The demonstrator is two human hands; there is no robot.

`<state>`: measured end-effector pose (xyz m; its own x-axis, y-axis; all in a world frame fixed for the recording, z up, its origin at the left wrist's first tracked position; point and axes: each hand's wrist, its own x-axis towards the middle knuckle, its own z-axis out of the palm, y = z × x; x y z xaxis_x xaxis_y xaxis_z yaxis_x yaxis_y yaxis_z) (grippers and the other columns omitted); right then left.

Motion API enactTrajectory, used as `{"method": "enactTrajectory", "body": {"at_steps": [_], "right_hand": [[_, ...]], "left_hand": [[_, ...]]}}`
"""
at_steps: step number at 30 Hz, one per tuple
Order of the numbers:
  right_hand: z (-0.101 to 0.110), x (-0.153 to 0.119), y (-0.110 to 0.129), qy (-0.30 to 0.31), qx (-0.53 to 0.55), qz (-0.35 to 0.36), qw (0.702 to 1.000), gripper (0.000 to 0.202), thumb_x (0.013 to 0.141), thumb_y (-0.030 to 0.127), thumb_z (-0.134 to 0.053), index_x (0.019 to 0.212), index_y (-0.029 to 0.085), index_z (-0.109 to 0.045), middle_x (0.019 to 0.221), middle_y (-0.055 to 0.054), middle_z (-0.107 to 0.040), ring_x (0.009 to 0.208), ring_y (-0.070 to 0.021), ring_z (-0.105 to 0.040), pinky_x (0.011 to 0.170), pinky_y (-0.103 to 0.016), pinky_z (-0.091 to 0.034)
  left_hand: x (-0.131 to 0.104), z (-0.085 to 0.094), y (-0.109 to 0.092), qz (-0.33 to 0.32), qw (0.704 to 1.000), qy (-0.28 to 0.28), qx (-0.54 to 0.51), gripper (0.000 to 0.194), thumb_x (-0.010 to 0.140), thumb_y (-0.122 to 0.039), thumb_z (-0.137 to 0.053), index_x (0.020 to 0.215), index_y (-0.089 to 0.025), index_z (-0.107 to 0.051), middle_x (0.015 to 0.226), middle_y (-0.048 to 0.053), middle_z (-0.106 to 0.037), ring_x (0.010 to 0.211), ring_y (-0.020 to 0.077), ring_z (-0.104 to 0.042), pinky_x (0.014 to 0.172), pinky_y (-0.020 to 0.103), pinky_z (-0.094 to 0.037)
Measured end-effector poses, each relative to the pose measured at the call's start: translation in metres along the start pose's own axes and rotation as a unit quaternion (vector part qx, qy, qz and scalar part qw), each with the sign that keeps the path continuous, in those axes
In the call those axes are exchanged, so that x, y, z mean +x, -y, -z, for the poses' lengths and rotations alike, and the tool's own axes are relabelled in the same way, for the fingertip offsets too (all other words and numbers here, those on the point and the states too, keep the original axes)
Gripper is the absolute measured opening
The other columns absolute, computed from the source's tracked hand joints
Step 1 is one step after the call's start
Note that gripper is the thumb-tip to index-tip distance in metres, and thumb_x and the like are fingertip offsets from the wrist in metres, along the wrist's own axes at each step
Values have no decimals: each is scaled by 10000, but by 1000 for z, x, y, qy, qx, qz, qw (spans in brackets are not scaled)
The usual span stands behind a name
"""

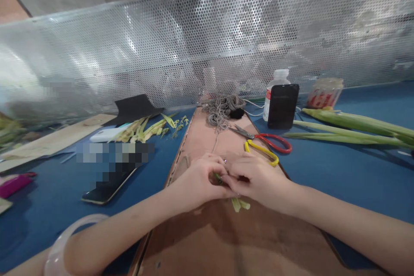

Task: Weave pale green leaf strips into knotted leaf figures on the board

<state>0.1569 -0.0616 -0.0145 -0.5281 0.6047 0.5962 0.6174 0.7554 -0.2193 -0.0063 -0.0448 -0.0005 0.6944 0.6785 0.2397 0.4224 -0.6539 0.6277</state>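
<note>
My left hand [197, 181] and my right hand [261, 179] meet over a brown board [223, 241], fingers closed in a pinch. Between them is a small bundle of pale green leaf strips [239, 205], whose cut ends stick out below the right fingers. A bit of darker green shows inside the curl of my left fingers; most of the bundle is hidden. Just beyond my right hand lie scissors [254, 136] with one red and one yellow handle. A tangle of grey cord [223, 110] rests farther up the board, and a thin strand runs from it toward my hands.
On the right stand a plastic bottle [280, 76], a black phone [283, 107] leaning on it, a clear jar [325, 94] and long green leaves [359, 127]. Leaf scraps [155, 128], a dark phone [111, 185] and a magenta object [16, 185] lie left. Perforated metal [194, 51] closes the back.
</note>
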Motion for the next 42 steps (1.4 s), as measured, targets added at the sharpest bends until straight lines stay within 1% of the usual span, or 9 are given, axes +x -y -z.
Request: {"method": "enactTrajectory", "body": {"at_steps": [6,10,12,17,21,25,35,39,42], "right_hand": [[7,2,4,39,13,-10,999,365,842,228,-437,487,147,-413,499,42,-440,508,-62,-369,534,-194,-281],[21,6,-9,90,-87,-99,987,290,867,246,-389,628,152,-525,609,-3,-545,569,-99,-454,558,-218,-316],[29,5,-23,82,-197,-117,970,223,852,270,-426,746,131,-564,743,-61,-586,710,-154,-504,642,-256,-340],[44,-5,-58,214,-417,-91,879,363,851,373,-417,776,70,-602,773,-155,-577,773,-261,-500,637,-326,-323],[49,-7,-64,254,-431,-160,851,391,835,401,-443,799,47,-604,759,-157,-584,730,-251,-525,592,-302,-319],[53,0,-58,306,-406,-154,847,308,843,303,-435,785,65,-623,741,-157,-605,736,-259,-542,565,-298,-319],[50,21,-53,328,-379,-253,827,252,685,181,-527,848,13,-619,815,-209,-616,730,-276,-592,517,-278,-376],[57,24,-40,326,-390,-268,818,245,699,187,-518,875,28,-581,807,-180,-612,659,-229,-606,487,-251,-384],[65,21,-23,282,-449,-252,809,207,732,84,-440,911,32,-530,880,-209,-583,793,-275,-592,569,-290,-399]], "left_hand": [[0,1,0,30,998,26,-57,139,672,-307,-650,662,-171,-620,845,5,-578,884,161,-509,786,265,-380],[0,2,0,81,990,42,-106,179,682,-332,-638,658,-155,-626,821,9,-575,795,144,-547,754,263,-401],[1,3,0,80,990,48,-104,172,694,-326,-629,655,-158,-630,766,0,-578,765,138,-547,747,267,-398],[3,7,-2,40,994,57,-88,118,718,-256,-612,662,-156,-641,754,-2,-572,753,121,-543,747,260,-398],[3,9,-2,29,993,67,-89,98,728,-235,-604,688,-158,-648,785,6,-576,766,119,-549,759,257,-405],[3,10,0,20,993,69,-95,109,742,-243,-592,717,-155,-650,808,12,-570,803,127,-548,785,260,-399],[2,16,10,-32,991,75,-106,162,779,-250,-535,789,-145,-659,900,37,-579,835,133,-559,791,252,-410],[2,19,13,-62,991,79,-93,190,789,-257,-516,818,-143,-665,911,45,-584,835,138,-562,780,247,-415],[2,20,13,-61,991,80,-86,202,787,-264,-510,836,-149,-669,920,45,-586,817,142,-563,763,251,-421]]}}
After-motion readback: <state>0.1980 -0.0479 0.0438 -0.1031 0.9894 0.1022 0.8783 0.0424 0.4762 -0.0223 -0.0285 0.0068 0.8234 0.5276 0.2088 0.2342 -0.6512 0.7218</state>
